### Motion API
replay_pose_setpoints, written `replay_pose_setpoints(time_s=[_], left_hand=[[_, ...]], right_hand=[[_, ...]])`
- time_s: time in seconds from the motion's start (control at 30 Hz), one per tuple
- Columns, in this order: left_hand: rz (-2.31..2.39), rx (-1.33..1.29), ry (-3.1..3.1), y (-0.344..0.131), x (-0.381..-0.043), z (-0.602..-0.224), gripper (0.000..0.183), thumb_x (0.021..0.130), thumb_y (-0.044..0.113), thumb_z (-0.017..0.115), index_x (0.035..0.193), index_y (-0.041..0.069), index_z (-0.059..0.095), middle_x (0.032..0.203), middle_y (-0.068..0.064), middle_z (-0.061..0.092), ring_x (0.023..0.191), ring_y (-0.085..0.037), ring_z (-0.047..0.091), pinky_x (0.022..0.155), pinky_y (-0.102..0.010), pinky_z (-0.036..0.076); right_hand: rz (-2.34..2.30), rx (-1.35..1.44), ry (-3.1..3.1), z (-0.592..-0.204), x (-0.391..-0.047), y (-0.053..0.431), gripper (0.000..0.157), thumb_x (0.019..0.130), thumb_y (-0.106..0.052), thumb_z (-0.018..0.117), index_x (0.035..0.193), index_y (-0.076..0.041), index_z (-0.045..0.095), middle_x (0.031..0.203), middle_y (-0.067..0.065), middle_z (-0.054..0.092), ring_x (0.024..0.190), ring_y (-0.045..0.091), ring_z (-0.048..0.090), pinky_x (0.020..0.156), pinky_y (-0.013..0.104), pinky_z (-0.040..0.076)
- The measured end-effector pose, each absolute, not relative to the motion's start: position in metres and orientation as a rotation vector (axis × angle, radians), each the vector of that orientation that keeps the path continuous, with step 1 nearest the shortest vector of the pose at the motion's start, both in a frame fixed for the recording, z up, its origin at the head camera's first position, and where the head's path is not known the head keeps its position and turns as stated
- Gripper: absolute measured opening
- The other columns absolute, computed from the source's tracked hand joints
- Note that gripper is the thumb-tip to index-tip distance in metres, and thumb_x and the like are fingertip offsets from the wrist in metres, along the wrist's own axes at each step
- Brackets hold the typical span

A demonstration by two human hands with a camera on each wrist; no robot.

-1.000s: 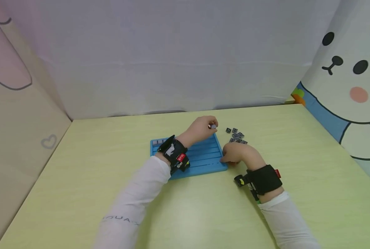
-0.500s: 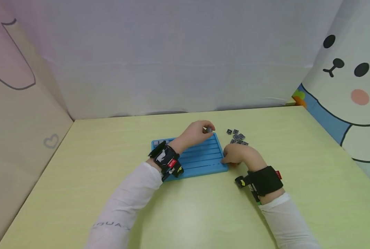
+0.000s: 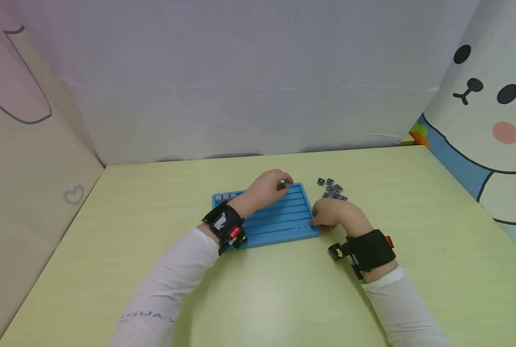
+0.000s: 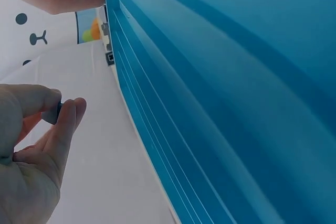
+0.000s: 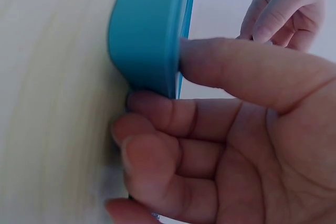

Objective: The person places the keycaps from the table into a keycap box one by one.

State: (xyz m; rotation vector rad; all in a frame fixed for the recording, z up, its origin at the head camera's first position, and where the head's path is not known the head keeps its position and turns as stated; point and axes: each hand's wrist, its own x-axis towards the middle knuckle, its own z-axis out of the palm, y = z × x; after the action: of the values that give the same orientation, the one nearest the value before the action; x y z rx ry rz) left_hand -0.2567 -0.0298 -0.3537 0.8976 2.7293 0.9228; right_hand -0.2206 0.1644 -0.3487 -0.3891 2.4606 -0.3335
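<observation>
The thumb and fingers of my left hand (image 3: 263, 189) pinch a small grey keycap (image 4: 51, 114), held over the far right part of a blue ridged tray (image 3: 279, 218). At the tray's right edge is my right hand (image 3: 335, 212). Its thumb (image 5: 210, 64) lies on the rim while curled fingers (image 5: 157, 109) sit against the side and underside, gripping the edge. A few grey keycaps (image 3: 225, 197) stand in the top left row of the tray, partly covered by the left wrist.
Several loose keycaps (image 3: 331, 189) lie on the pale yellow table (image 3: 258, 294), just beyond the right hand. A white cloth (image 3: 258, 96) hangs behind the table's far edge. A printed panel (image 3: 505, 159) stands along the right side.
My left hand has moved left and slightly down with the keycap, from beyond the tray's far right corner to over its top row. My right hand keeps its grip on the tray.
</observation>
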Motion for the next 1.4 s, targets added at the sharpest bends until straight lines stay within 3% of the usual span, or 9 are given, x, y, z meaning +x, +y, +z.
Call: replay_pose_setpoints(time_s=[0.3, 0.57, 0.73, 0.9, 1.03, 1.4], left_hand=[[0.876, 0.911, 2.753, -0.034, -0.255, -0.355, 0.032, 0.095, 0.012, 0.057, 0.127, 0.007, 0.057, 0.124, -0.007, 0.06, 0.106, -0.02, 0.059, 0.088, -0.03, 0.047], [1.107, 0.781, 2.672, -0.037, -0.251, -0.354, 0.021, 0.096, 0.014, 0.053, 0.112, 0.006, 0.063, 0.109, -0.005, 0.062, 0.085, -0.016, 0.054, 0.07, -0.025, 0.042], [1.094, 0.783, 2.7, -0.039, -0.25, -0.353, 0.014, 0.097, 0.018, 0.051, 0.105, 0.008, 0.058, 0.101, -0.006, 0.061, 0.076, -0.017, 0.049, 0.066, -0.024, 0.039], [1.058, 0.755, 2.732, -0.047, -0.252, -0.353, 0.021, 0.096, 0.017, 0.052, 0.114, 0.009, 0.06, 0.114, -0.006, 0.062, 0.09, -0.016, 0.058, 0.075, -0.028, 0.046], [1.003, 0.768, 2.754, -0.054, -0.255, -0.354, 0.019, 0.095, 0.015, 0.055, 0.112, 0.008, 0.063, 0.114, -0.008, 0.061, 0.098, -0.019, 0.06, 0.081, -0.031, 0.049], [0.652, 0.725, 2.953, -0.071, -0.261, -0.355, 0.012, 0.088, 0.009, 0.063, 0.097, 0.005, 0.07, 0.1, -0.007, 0.067, 0.09, -0.021, 0.059, 0.08, -0.035, 0.048]], right_hand=[[-0.33, -0.387, 2.462, -0.348, -0.221, 0.165, 0.023, 0.092, -0.019, 0.058, 0.073, -0.006, 0.059, 0.058, 0.002, 0.048, 0.052, 0.013, 0.042, 0.054, 0.025, 0.035], [-0.312, -0.377, 2.473, -0.348, -0.22, 0.165, 0.023, 0.092, -0.02, 0.058, 0.075, -0.005, 0.061, 0.059, 0.003, 0.049, 0.054, 0.013, 0.044, 0.055, 0.025, 0.036], [-0.317, -0.359, 2.468, -0.348, -0.219, 0.164, 0.023, 0.092, -0.02, 0.058, 0.076, -0.005, 0.061, 0.059, 0.002, 0.048, 0.054, 0.014, 0.044, 0.055, 0.026, 0.036], [-0.318, -0.364, 2.479, -0.35, -0.22, 0.163, 0.023, 0.092, -0.02, 0.058, 0.076, -0.004, 0.061, 0.059, 0.002, 0.049, 0.055, 0.014, 0.044, 0.055, 0.025, 0.036], [-0.327, -0.38, 2.483, -0.351, -0.22, 0.164, 0.023, 0.092, -0.019, 0.058, 0.074, -0.005, 0.061, 0.058, 0.002, 0.048, 0.053, 0.013, 0.043, 0.054, 0.025, 0.036], [-0.334, -0.386, 2.478, -0.35, -0.219, 0.164, 0.024, 0.092, -0.018, 0.058, 0.072, -0.005, 0.061, 0.056, 0.001, 0.048, 0.052, 0.013, 0.042, 0.054, 0.025, 0.035]])
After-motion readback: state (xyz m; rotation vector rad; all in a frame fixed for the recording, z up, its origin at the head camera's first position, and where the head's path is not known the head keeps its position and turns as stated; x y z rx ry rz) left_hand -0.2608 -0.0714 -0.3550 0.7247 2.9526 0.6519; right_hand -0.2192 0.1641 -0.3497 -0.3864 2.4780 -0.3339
